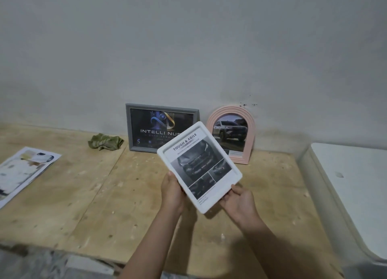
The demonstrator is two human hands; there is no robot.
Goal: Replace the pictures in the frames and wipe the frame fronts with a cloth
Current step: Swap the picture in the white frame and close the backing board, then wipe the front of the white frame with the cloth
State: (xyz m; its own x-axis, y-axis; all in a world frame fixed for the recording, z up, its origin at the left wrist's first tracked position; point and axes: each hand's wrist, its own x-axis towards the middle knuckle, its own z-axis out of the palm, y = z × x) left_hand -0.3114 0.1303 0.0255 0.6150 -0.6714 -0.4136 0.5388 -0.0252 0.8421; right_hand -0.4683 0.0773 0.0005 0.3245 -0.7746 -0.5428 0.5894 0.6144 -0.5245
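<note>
Hands both grip the white frame (199,167) by its near end: left hand (172,192), right hand (240,201). It's tilted, long axis pointing away toward the grey frame (161,128); cloth (105,142) lies left of that, nearer the left hand.

Both hands (172,192) (238,201) hold white frame (199,165) tilted above wooden table (83,195).

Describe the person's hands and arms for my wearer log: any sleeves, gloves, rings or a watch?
Both forearms are bare as far as the picture shows, with no sleeve in view. The left hand and the right hand wear no gloves, and no ring, watch or bracelet shows on either. The nails look short and unpainted, though they are small here.
</note>
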